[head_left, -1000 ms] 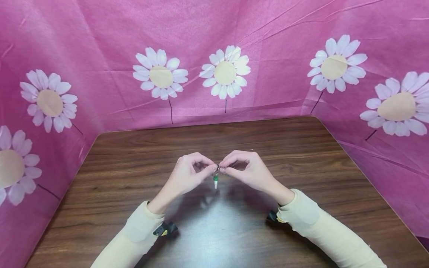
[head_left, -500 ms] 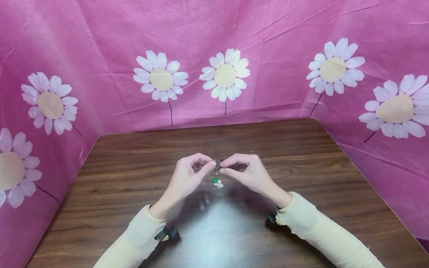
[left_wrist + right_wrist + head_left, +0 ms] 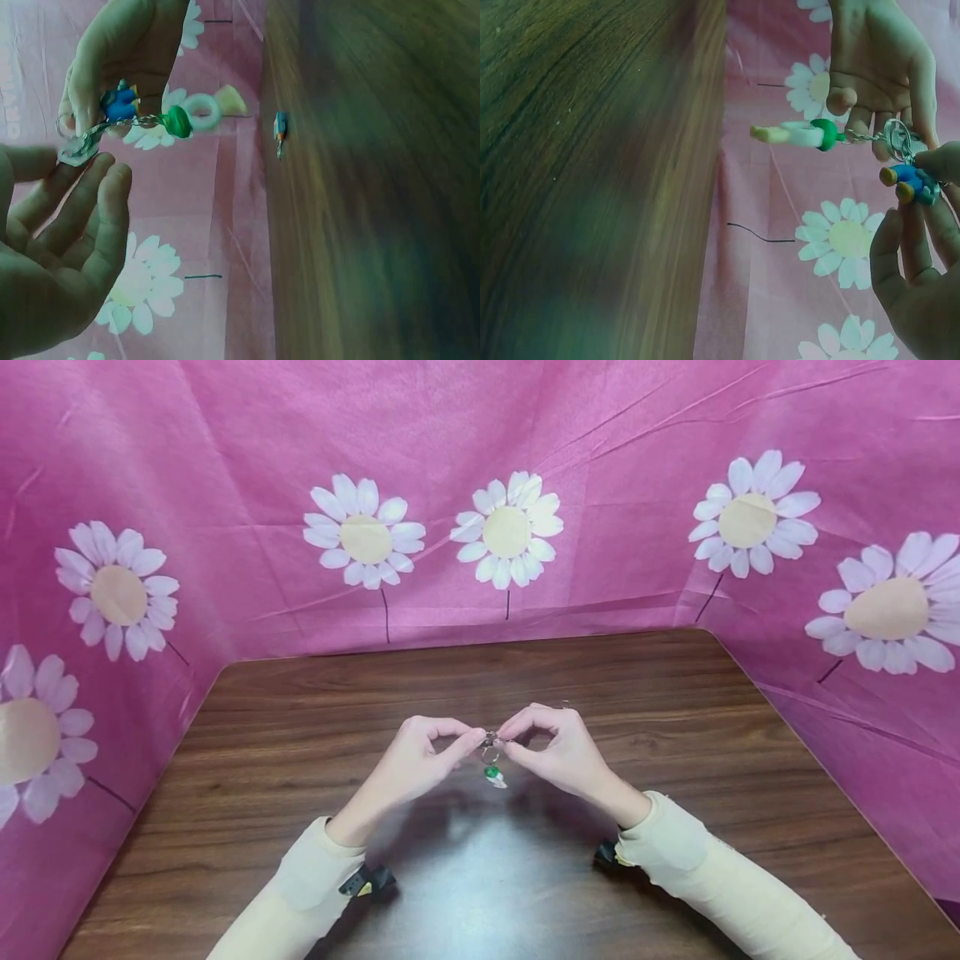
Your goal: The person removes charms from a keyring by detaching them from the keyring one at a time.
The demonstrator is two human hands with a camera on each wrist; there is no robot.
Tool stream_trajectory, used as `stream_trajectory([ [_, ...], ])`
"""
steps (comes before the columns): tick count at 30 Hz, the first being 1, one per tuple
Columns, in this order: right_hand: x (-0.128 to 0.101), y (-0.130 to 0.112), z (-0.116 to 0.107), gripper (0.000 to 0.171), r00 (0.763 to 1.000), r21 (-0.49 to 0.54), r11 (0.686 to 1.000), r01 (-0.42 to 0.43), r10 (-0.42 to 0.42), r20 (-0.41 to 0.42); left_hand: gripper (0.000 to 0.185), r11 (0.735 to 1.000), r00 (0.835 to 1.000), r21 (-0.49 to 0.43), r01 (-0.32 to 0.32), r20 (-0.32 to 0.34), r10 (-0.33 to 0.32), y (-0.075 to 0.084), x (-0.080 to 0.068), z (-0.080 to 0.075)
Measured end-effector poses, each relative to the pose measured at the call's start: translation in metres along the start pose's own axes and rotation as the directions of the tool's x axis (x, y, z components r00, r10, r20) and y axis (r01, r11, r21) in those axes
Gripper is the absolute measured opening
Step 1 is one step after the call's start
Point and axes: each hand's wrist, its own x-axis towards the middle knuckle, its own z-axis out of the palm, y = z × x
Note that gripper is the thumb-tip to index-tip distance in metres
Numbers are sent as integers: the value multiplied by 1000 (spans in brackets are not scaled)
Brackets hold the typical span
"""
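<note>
Over the table's middle, both hands meet at a keyring (image 3: 491,740) with a metal split ring (image 3: 901,139). My left hand (image 3: 423,760) pinches it between thumb and fingers; in the left wrist view a flat silvery piece (image 3: 77,150) shows at those fingertips. My right hand (image 3: 558,747) pinches the other side, where a blue charm (image 3: 911,182) with yellow ends sits at its fingers. A green-and-white charm (image 3: 494,776) with a pale yellow end hangs below on a short chain (image 3: 864,136). The fingers partly hide the ring.
The brown wooden table (image 3: 300,693) lies below the hands. A small blue-and-orange keychain (image 3: 280,133) lies on it, mostly hidden behind the right hand in the head view. A pink daisy-print cloth (image 3: 600,577) surrounds the back and sides.
The hanging charm has turned, sunk slightly and shifted to the right. The ring now shows below the fingertips. Both hands keep their pinch, with the left fingers straighter and slightly lower.
</note>
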Motion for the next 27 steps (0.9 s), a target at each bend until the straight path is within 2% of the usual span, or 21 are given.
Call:
stream_trajectory([
  [3,1,0,-1,19,999,-15,999,31,-31,8,10,997,996,5,-79,33,79,0,1,-3],
  [5,1,0,-1,19,999,-20,999,46,-46,10,8,994,994,29,-104,39,103,1,2,-4],
  [9,1,0,-2,20,998,-27,998,58,-58,7,5,992,996,92,-88,14,87,5,2,-4],
  [13,1,-1,-2,21,998,-26,998,60,-60,-1,4,995,998,74,-64,-20,66,7,2,-1],
  [21,0,1,-2,18,999,31,998,50,-50,-12,5,997,996,-71,-32,-84,26,9,2,3],
  [24,0,2,-2,16,999,37,998,46,-46,-14,8,987,997,-163,2,-77,-15,9,2,4],
  [27,0,2,-2,17,999,35,999,38,-38,-11,11,963,996,-265,53,-57,-70,7,2,4],
])
